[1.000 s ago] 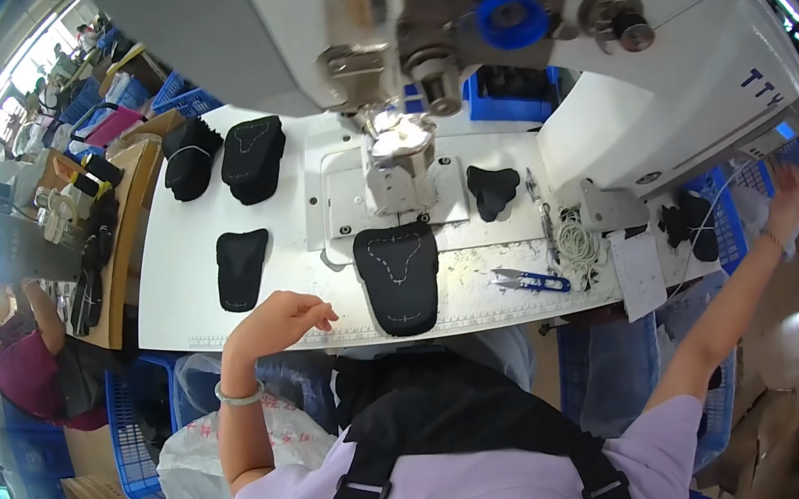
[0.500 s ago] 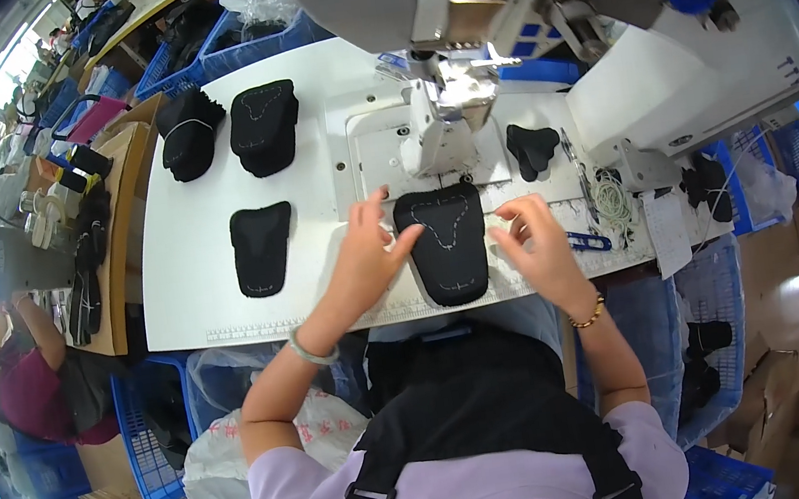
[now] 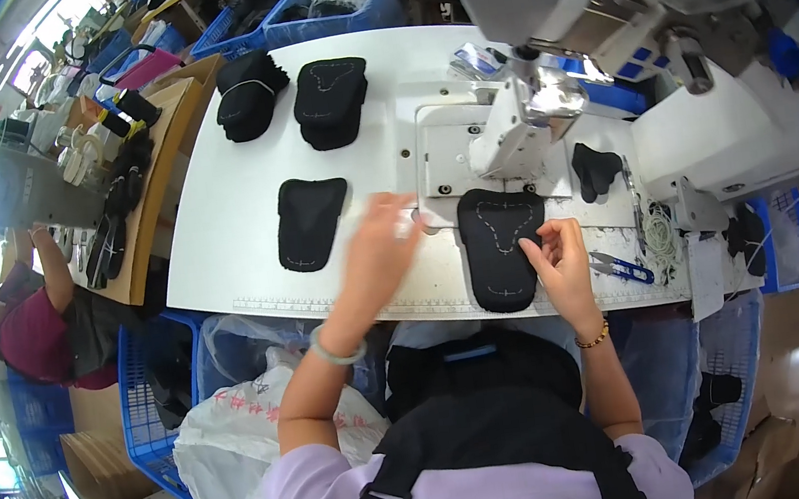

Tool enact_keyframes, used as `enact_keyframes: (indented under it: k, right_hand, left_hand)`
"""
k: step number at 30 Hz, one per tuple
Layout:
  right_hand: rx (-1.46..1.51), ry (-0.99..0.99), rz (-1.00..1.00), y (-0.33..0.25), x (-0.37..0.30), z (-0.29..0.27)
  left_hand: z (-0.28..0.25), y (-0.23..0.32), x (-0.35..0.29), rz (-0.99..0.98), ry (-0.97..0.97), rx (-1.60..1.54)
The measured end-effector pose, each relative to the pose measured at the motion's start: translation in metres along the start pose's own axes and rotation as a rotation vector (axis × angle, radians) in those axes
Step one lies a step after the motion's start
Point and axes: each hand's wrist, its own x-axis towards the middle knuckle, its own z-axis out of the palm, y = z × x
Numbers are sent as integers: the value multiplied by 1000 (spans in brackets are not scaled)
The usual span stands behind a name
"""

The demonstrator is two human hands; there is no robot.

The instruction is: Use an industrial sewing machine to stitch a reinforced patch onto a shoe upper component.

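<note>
A black padded fabric piece (image 3: 500, 246) with white dashed marks lies flat on the white sewing table (image 3: 217, 243), in front of the sewing machine head (image 3: 514, 123). My right hand (image 3: 565, 263) is at its right edge, the thumb on top and the fingers curled against the edge. To the left of the piece, my left hand (image 3: 384, 246) is above the table, its fingers smeared by motion. A similar single black piece (image 3: 312, 223) lies further left. Behind it are a stack of marked black pieces (image 3: 332, 102) and a tied black bundle (image 3: 251, 95).
Right of the machine head lie a small black piece (image 3: 597, 171), blue thread snips (image 3: 622, 268) and a coil of pale cord (image 3: 659, 230). Blue baskets (image 3: 165, 422) stand below the table's front edge. At far left another person (image 3: 36, 328) sits by a neighbouring bench.
The view has shifted, so the table sits differently in it. My left hand has come off the marked piece and moved left. My right hand now touches the piece's right edge.
</note>
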Motion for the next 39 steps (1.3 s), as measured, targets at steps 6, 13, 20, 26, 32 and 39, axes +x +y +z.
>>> enact_keyframes:
  k: [6,13,20,26,32,39]
  right_hand:
    - [-9,129,-153,7,-12,-17]
    - [-281,181,-200,6,26,-85]
    - [-494,90,-345,5,83,-95]
    - [-529,3,-253,8,88,-96]
    - [-592,143,-316,9,89,-87]
    - [-659,256,-319,16,94,-83]
  left_hand:
    - [-52,-54,-26,-87,249,646]
    - [-26,-28,-14,62,260,531]
    - [31,37,19,300,-87,143]
    - [39,23,28,208,-232,35]
    - [43,31,30,417,-54,147]
    - [50,21,36,175,-256,-308]
